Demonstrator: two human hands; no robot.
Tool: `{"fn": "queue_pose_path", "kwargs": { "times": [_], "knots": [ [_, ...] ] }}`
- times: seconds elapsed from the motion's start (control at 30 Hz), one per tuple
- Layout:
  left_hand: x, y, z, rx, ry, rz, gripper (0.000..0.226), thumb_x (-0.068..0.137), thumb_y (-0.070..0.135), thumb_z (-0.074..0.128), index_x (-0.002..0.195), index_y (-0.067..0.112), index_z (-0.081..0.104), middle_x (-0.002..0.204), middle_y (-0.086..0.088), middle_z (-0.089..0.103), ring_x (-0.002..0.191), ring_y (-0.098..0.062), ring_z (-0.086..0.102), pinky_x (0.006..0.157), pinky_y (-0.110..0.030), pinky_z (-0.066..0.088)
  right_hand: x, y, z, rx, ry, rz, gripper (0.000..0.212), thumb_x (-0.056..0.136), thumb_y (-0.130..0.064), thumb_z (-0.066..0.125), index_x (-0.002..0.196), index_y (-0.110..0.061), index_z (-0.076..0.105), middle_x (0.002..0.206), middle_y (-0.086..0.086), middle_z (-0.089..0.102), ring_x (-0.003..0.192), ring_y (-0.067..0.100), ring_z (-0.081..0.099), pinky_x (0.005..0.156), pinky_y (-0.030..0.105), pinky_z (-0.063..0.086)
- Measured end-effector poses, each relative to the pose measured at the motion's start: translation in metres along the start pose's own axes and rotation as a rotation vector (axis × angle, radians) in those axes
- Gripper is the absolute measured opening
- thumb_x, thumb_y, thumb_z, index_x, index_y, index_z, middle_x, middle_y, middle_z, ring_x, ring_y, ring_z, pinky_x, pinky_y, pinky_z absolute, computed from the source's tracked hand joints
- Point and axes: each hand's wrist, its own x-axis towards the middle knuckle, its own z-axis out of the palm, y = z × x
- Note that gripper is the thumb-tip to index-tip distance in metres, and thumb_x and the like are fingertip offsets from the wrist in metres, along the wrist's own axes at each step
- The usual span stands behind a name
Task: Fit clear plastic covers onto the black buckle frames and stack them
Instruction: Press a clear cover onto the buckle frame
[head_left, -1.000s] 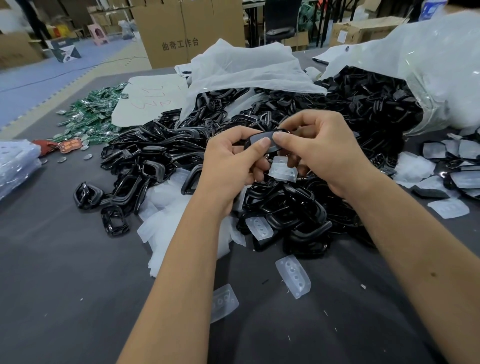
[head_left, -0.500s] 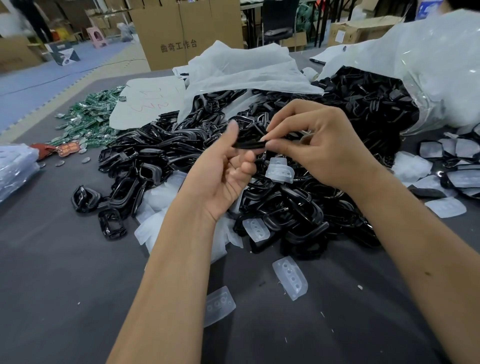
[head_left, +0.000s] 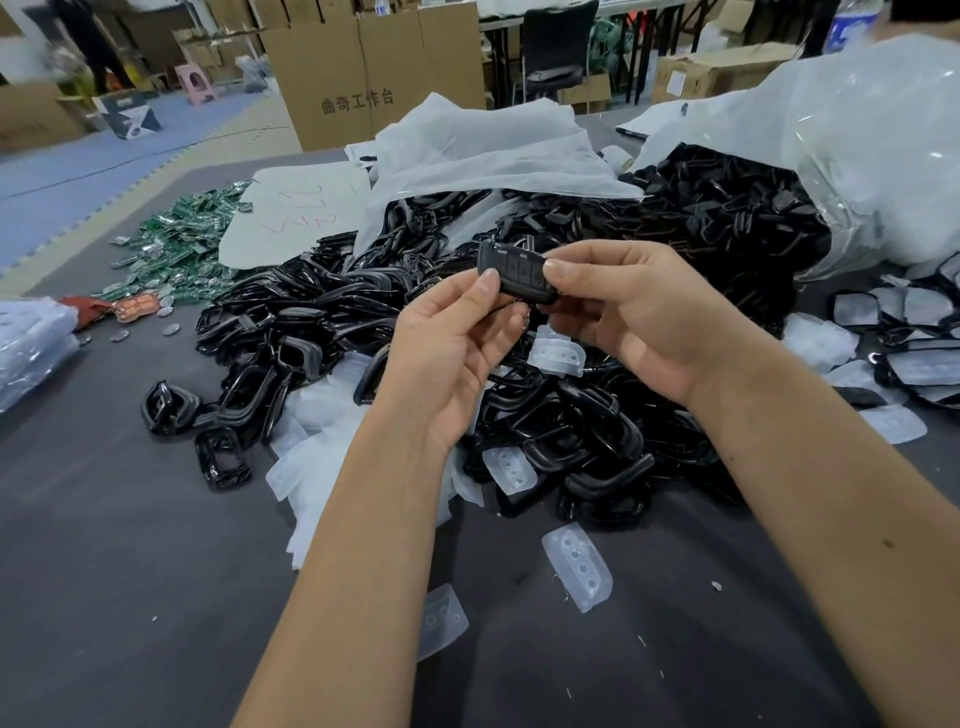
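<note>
We are working at a dark grey table (head_left: 130, 571) on which two bags are lying open. The clear plastic bag (head_left: 857, 156) at the right is spilling black frames out of its mouth, and the white bag (head_left: 483, 150) at the centre is lying partly over the large heap of black buckle frames (head_left: 322, 322). Loose clear covers (head_left: 576, 566) are lying flat on the table near the heap, and one more (head_left: 556, 356) is showing just below our hands. We are holding one black frame (head_left: 517, 273) above the heap, between both hands. Our left hand (head_left: 447, 358) is pinching its near edge with the thumb and curled fingers, palm turned upward. Our right hand (head_left: 639, 317) is gripping its right end, thumb on top and fingers curled beneath. Whether a cover is already seated in this frame, we cannot tell.
</note>
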Motion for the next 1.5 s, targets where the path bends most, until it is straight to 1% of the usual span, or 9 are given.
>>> {"fn": "queue_pose_path", "kwargs": {
  "times": [0.1, 0.27, 0.47, 0.63, 0.73, 0.9, 1.2, 1.4, 1.5],
  "knots": [
    [0.001, -0.001, -0.001, 0.006, 0.009, -0.005, 0.01, 0.099, 0.005, 0.063, 0.097, 0.001, 0.072, 0.083, -0.009, 0.073, 0.07, -0.013, 0.069, 0.066, -0.021, 0.059, 0.001, 0.003, 0.001, 0.094, -0.001, 0.0, 0.017, 0.091, 0.003, 0.069, 0.1, -0.009, 0.075, 0.097, 0.011, 0.074, 0.087, 0.019, 0.073, 0.077, 0.027, 0.06],
    [0.002, -0.005, 0.001, 0.007, 0.015, -0.006, 0.013, 0.101, 0.004, 0.061, 0.095, 0.006, 0.072, 0.087, -0.008, 0.076, 0.075, -0.014, 0.071, 0.071, -0.024, 0.06, 0.003, 0.007, -0.002, 0.018, 0.101, -0.044, 0.014, 0.086, 0.004, 0.075, 0.093, -0.008, 0.078, 0.083, 0.008, 0.077, 0.076, 0.016, 0.074, 0.069, 0.024, 0.06],
    [0.004, -0.005, 0.003, 0.031, 0.054, 0.035, 0.016, 0.099, -0.001, 0.061, 0.112, -0.001, 0.071, 0.099, -0.013, 0.078, 0.08, -0.016, 0.074, 0.073, -0.025, 0.06, 0.004, 0.009, -0.004, 0.02, 0.117, -0.036, 0.016, 0.086, 0.005, 0.076, 0.092, -0.009, 0.077, 0.077, 0.004, 0.076, 0.067, 0.013, 0.071, 0.066, 0.022, 0.058],
    [0.003, -0.002, 0.005, 0.028, 0.11, 0.067, 0.022, 0.097, -0.003, 0.064, 0.118, -0.007, 0.069, 0.099, -0.017, 0.075, 0.07, -0.014, 0.069, 0.062, -0.02, 0.057, 0.006, 0.009, 0.0, 0.145, 0.109, -0.034, 0.024, 0.081, 0.002, 0.078, 0.102, -0.008, 0.074, 0.082, 0.004, 0.076, 0.074, 0.014, 0.072, 0.068, 0.021, 0.057],
    [0.003, -0.003, 0.004, 0.025, 0.116, 0.068, 0.024, 0.097, -0.003, 0.064, 0.12, -0.007, 0.068, 0.1, -0.017, 0.074, 0.069, -0.014, 0.068, 0.062, -0.02, 0.056, 0.006, 0.01, 0.001, 0.18, 0.087, -0.031, 0.027, 0.078, 0.001, 0.078, 0.103, -0.009, 0.073, 0.085, 0.005, 0.077, 0.077, 0.015, 0.073, 0.07, 0.023, 0.058],
    [0.003, -0.008, 0.002, 0.029, 0.106, 0.058, 0.027, 0.097, -0.003, 0.063, 0.123, -0.01, 0.065, 0.104, -0.02, 0.072, 0.07, -0.014, 0.068, 0.064, -0.021, 0.057, 0.006, 0.012, 0.0, 0.179, 0.096, -0.044, 0.026, 0.086, 0.008, 0.072, 0.104, -0.011, 0.073, 0.089, 0.004, 0.076, 0.081, 0.016, 0.074, 0.074, 0.028, 0.059],
    [0.003, -0.008, 0.001, 0.064, 0.082, 0.105, 0.016, 0.098, -0.003, 0.062, 0.113, -0.002, 0.07, 0.097, -0.016, 0.073, 0.068, -0.012, 0.066, 0.065, -0.022, 0.057, 0.006, 0.014, 0.0, 0.189, 0.085, -0.044, 0.026, 0.088, 0.007, 0.072, 0.108, -0.009, 0.07, 0.089, 0.007, 0.076, 0.08, 0.018, 0.074, 0.074, 0.028, 0.059],
    [0.002, -0.004, -0.001, 0.036, 0.052, 0.122, 0.015, 0.097, -0.005, 0.061, 0.106, 0.002, 0.071, 0.091, -0.011, 0.076, 0.067, -0.011, 0.068, 0.064, -0.021, 0.057, 0.006, 0.015, 0.0, 0.169, 0.072, -0.099, 0.039, 0.084, 0.011, 0.072, 0.115, -0.012, 0.071, 0.082, 0.002, 0.071, 0.077, 0.014, 0.071, 0.073, 0.026, 0.058],
    [0.002, -0.003, -0.003, 0.065, 0.042, 0.147, 0.019, 0.096, -0.006, 0.062, 0.108, 0.005, 0.072, 0.092, -0.011, 0.077, 0.067, -0.012, 0.068, 0.062, -0.02, 0.055, 0.005, 0.013, -0.003, 0.174, 0.011, -0.077, 0.04, 0.084, 0.01, 0.071, 0.116, -0.014, 0.072, 0.09, 0.004, 0.077, 0.081, 0.015, 0.073, 0.071, 0.024, 0.056]
  ]
}}
